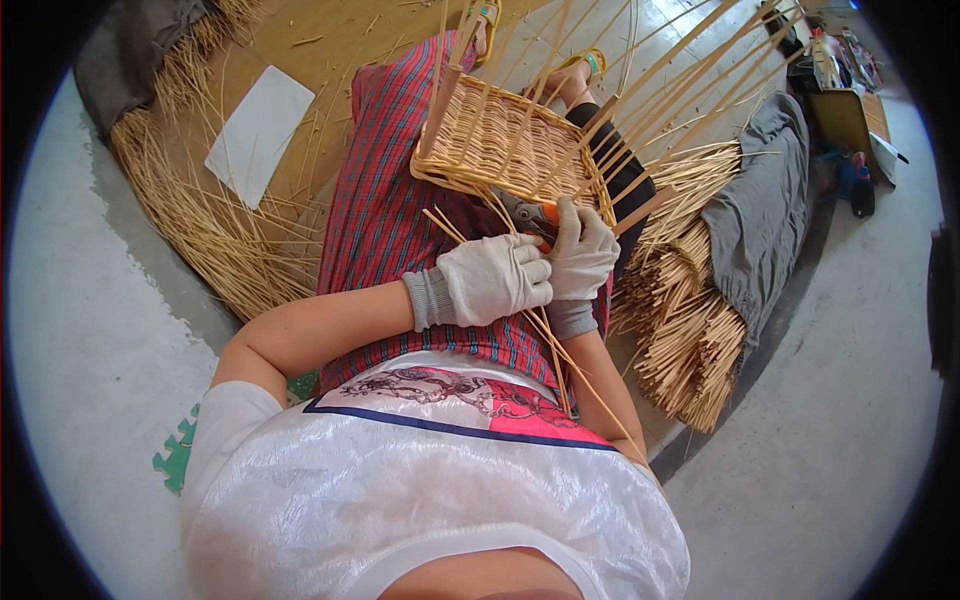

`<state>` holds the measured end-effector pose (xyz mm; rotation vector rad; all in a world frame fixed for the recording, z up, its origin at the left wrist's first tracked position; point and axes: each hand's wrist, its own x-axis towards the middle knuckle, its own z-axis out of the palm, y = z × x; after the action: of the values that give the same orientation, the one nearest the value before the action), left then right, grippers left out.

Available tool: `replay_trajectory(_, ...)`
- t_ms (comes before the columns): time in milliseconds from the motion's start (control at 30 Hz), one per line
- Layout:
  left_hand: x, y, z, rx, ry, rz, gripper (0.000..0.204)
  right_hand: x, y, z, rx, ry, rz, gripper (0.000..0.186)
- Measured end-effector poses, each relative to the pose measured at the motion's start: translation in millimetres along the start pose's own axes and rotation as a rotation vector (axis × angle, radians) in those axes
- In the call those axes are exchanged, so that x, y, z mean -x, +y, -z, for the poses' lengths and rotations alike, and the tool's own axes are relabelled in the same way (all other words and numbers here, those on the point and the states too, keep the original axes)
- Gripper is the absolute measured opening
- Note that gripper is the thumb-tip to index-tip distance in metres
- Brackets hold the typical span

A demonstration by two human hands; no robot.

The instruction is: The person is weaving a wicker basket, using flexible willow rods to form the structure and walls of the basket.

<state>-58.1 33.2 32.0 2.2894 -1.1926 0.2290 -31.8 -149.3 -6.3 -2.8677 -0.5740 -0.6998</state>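
Wicker basket (508, 138), just beyond left hand (494, 278) curled over canes (447, 227), right hand (583, 255) gripping pruners (523, 213)

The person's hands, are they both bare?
No, the left hand and right hand both wear whitish gloves with gray cuffs.

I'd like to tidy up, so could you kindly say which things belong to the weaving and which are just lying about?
Weaving:
- wicker basket
- orange-handled pruning shears, in right hand
- loose rods at left hand
- likely rod bundles

Apparently just lying about:
- white sheet
- green foam mat
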Motion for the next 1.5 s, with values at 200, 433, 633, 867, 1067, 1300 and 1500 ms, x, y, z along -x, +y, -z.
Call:
replay_trajectory(200,-0.2,1.4,-0.5,0.028,-0.098,0.001,0.011,-2.6,9.4,13.6,-0.032,-0.045,-0.018,0.063)
replay_trajectory(433,-2.8,-0.5,5.3,0.063,-0.072,0.022,0.011,-17.0,-0.9,5.6,-0.077,-0.035,0.005,0.062)
replay_trajectory(633,-1.3,-3.3,27.5,0.128,-0.165,-0.072,0.011,-9.0,11.7,18.8,-0.199,-0.336,-0.237,0.067)
replay_trajectory(867,21.4,-2.6,87.1,0.168,-0.397,-0.042,0.02,-11.7,-6.3,26.9,-0.101,-0.143,-0.004,0.077)
replay_trajectory(1067,26.9,3.1,90.4,0.193,-0.3,-0.006,0.018,-23.6,-22.6,12.5,-0.046,-0.09,0.025,0.078)
replay_trajectory(1300,37.6,-10.2,127.3,-0.071,-0.087,0.149,0.021,-29.0,-2.4,40.2,-0.236,-0.391,0.105,0.056)
replay_trajectory(1500,193.0,-140.5,98.5,0.283,1.339,1.351,0.016,0.2,7.4,46.9,-0.557,-0.453,-0.211,0.067)
